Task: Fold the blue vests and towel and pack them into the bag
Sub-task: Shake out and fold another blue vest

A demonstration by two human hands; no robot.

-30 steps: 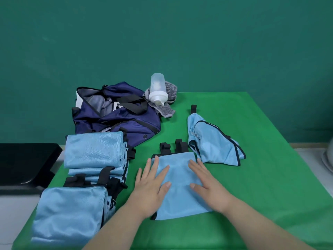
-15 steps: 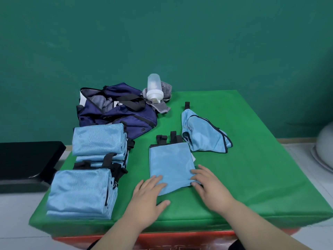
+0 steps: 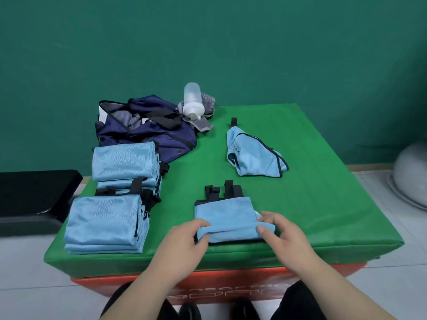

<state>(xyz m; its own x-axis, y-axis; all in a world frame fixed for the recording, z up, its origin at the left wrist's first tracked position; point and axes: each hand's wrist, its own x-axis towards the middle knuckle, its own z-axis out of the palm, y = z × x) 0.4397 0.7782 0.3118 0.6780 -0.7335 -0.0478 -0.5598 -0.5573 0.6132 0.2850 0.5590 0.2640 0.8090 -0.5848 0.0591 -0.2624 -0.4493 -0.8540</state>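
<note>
Near the front edge of the green-covered table (image 3: 323, 192) we see a part-folded light blue mesh vest with black straps (image 3: 223, 211), its near hem lifted and rolled back over itself. The left hand (image 3: 184, 239) pinches the hem's left corner between thumb and curled fingers; the right hand (image 3: 285, 234) pinches the right corner likewise. To the left sits a near stack of folded light blue vests (image 3: 104, 224), with a second folded stack (image 3: 123, 160) just behind it. We find the open navy fabric bag (image 3: 147, 135) at the far left, a translucent white-capped bottle (image 3: 193, 100) lying on a grey striped towel (image 3: 202, 124) beside it. A crumpled light blue vest (image 3: 251, 155) lies well apart, farther back.
</note>
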